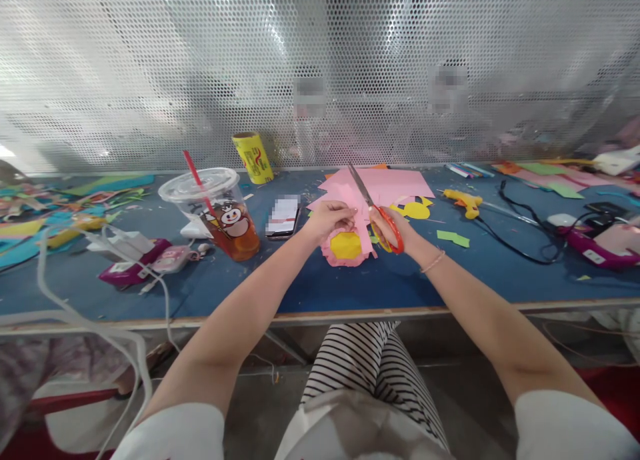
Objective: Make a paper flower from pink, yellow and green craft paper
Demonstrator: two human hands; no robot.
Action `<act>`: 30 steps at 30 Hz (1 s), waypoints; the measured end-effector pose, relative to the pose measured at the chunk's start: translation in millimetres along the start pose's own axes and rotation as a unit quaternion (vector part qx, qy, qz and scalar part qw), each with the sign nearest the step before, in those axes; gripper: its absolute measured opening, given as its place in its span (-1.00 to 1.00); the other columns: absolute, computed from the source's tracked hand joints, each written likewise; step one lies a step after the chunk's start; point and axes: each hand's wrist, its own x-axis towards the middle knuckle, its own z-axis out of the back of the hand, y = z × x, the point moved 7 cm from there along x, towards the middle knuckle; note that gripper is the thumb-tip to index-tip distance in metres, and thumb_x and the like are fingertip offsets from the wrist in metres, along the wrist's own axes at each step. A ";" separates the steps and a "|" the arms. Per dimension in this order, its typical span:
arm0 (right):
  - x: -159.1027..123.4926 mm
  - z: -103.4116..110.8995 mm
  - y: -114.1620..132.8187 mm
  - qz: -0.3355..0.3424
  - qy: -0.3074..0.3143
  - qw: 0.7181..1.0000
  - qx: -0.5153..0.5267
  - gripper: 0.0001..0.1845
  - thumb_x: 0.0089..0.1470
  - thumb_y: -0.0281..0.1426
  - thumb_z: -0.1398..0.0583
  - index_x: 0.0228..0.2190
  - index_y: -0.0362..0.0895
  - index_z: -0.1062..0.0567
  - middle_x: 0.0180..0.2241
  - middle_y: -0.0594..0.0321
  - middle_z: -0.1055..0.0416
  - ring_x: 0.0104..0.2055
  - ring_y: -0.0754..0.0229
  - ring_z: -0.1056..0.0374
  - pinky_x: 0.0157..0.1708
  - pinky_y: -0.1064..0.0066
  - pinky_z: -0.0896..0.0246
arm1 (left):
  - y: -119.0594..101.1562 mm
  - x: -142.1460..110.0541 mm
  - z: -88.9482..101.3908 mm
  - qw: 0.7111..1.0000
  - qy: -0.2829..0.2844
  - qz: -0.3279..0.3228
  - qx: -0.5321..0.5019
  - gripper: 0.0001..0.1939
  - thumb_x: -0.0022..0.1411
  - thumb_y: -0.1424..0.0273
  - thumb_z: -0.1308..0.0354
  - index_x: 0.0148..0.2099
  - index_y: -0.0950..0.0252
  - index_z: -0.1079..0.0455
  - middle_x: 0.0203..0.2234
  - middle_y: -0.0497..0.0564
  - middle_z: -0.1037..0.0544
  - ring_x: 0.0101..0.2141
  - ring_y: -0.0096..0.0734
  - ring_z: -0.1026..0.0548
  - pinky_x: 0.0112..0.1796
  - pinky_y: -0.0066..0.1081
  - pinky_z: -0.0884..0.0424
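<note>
My left hand (327, 219) is closed on a strip of pink paper (356, 210), holding it above the blue table (310, 287). My right hand (393, 233) grips red-handled scissors (375, 207), whose blades point up and away and meet the pink strip. Under both hands lies a pink scalloped shape with a yellow centre (345, 247). A larger pink sheet (390, 183) rests flat just behind the hands.
A plastic cup with a red straw (220, 213) and a phone (283, 217) sit left of my hands. A yellow glue gun (463, 201), black cables, yellow cut-outs (415, 210) and green scraps lie right. A perforated metal screen backs the table.
</note>
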 end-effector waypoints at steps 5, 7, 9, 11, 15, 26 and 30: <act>17.3 51.4 -13.9 0.004 -0.118 0.948 -0.295 -0.56 -0.09 0.00 -0.17 -0.43 -0.14 -0.32 -0.44 0.10 -0.41 -0.42 0.15 -0.33 -0.49 0.41 -0.10 | 2.6 5.7 14.1 0.999 -0.053 0.006 0.000 -0.76 -0.22 0.40 -0.37 -0.51 0.42 -0.38 -0.67 -0.03 -0.46 -0.60 -0.57 -0.43 -0.50 -0.56 -0.35; 20.9 59.7 -27.2 -0.014 -0.087 0.930 -0.356 -0.61 -0.06 -0.08 -0.16 -0.37 -0.17 -0.36 -0.36 0.01 -0.44 -0.35 0.10 -0.36 -0.46 0.41 -0.09 | 5.2 8.2 17.2 0.998 -0.056 0.006 0.004 -0.76 -0.22 0.41 -0.36 -0.49 0.42 -0.39 -0.66 -0.04 -0.45 -0.60 -0.58 -0.44 -0.49 -0.56 -0.36; 22.9 60.9 -42.5 -0.038 -0.038 0.916 -0.399 -0.64 -0.05 -0.13 -0.16 -0.39 -0.19 -0.39 -0.36 -0.04 -0.45 -0.34 0.06 -0.38 -0.46 0.39 -0.09 | 7.9 10.2 19.0 0.998 -0.056 0.003 0.011 -0.76 -0.22 0.42 -0.36 -0.49 0.42 -0.39 -0.66 -0.05 -0.45 -0.61 -0.60 -0.42 -0.49 -0.56 -0.35; 23.6 59.5 -52.7 -0.050 -0.008 0.902 -0.429 -0.64 -0.07 -0.13 -0.17 -0.41 -0.21 -0.42 -0.35 -0.10 -0.45 -0.34 0.01 -0.39 -0.45 0.36 -0.11 | 11.2 11.4 20.0 0.998 -0.059 0.004 0.018 -0.76 -0.23 0.43 -0.36 -0.49 0.41 -0.38 -0.66 -0.06 -0.44 -0.62 -0.61 -0.41 -0.51 -0.57 -0.34; 23.4 56.0 -50.3 -0.017 -0.014 0.886 -0.463 -0.62 -0.04 -0.18 -0.15 -0.39 -0.28 -0.46 -0.34 -0.17 -0.42 -0.24 -0.10 -0.37 -0.30 0.24 -0.21 | 17.4 12.1 18.4 0.998 -0.056 0.017 0.008 -0.77 -0.21 0.44 -0.35 -0.47 0.41 -0.39 -0.66 -0.06 -0.45 -0.62 -0.58 -0.42 -0.49 -0.53 -0.38; -15.0 -1.2 35.3 0.383 0.063 0.894 -0.222 -0.66 0.04 -0.43 -0.12 -0.10 -0.04 -0.40 -0.05 0.11 -0.28 0.05 0.11 -0.20 0.06 0.17 -0.12 | 21.9 10.6 11.6 0.998 -0.032 0.055 -0.032 -0.83 -0.15 0.49 -0.31 -0.50 0.43 -0.36 -0.67 0.01 -0.47 -0.63 -0.52 -0.45 -0.50 -0.52 -0.42; -14.4 -9.3 37.8 0.361 0.063 0.920 -0.139 -0.83 0.10 -0.36 -0.09 -0.36 -0.07 -0.48 -0.30 0.19 -0.42 -0.20 0.18 -0.31 -0.11 0.28 -0.22 | 22.1 10.0 9.1 0.998 -0.026 0.041 -0.030 -0.78 -0.18 0.43 -0.35 -0.53 0.41 -0.36 -0.66 -0.01 -0.47 -0.60 -0.51 -0.46 -0.48 -0.52 -0.41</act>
